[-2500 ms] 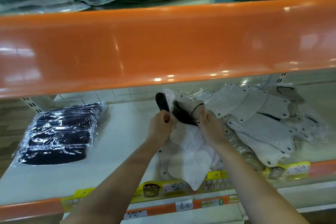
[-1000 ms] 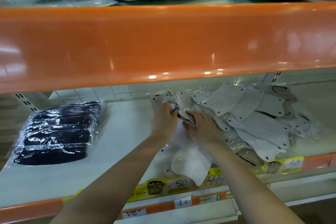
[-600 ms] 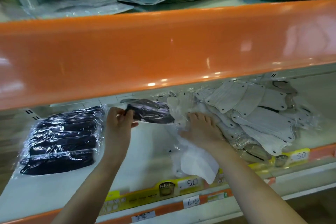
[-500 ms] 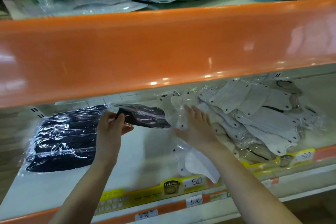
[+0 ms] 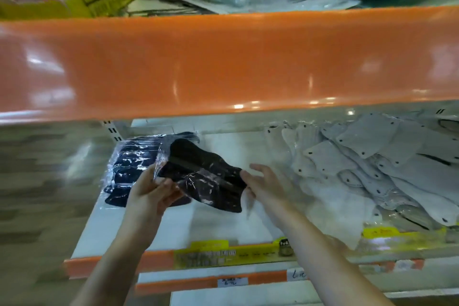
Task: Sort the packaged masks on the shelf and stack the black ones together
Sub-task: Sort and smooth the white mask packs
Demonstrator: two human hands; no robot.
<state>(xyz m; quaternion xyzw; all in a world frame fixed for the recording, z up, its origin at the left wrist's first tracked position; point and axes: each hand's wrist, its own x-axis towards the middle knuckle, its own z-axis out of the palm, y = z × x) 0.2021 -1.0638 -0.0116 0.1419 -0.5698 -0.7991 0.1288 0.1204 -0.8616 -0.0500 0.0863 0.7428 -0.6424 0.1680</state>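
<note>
black stack (image 5: 134,169) lies at the shelf's (image 5: 218,218) left end. left hand (image 5: 151,194) has carried the black mask (image 5: 206,179) there from the white pile (image 5: 367,169), pinching its left edge; right hand (image 5: 265,186), fingers spread, touches its right edge

1. The packaged mask (image 5: 206,176) you hold in your left hand (image 5: 149,191) is black under clear, glossy wrap that throws white glints.
2. The stack of masks (image 5: 131,164) behind it shows the same black beneath shiny film.
3. The pile to your right (image 5: 372,164) is pale grey-white, dotted with small dark spots along its edges.
4. The shelf (image 5: 223,226) is off-white with an orange front lip.
5. The price strip (image 5: 216,256) is yellow.
6. The shelf edge above (image 5: 223,62) is glossy orange.
</note>
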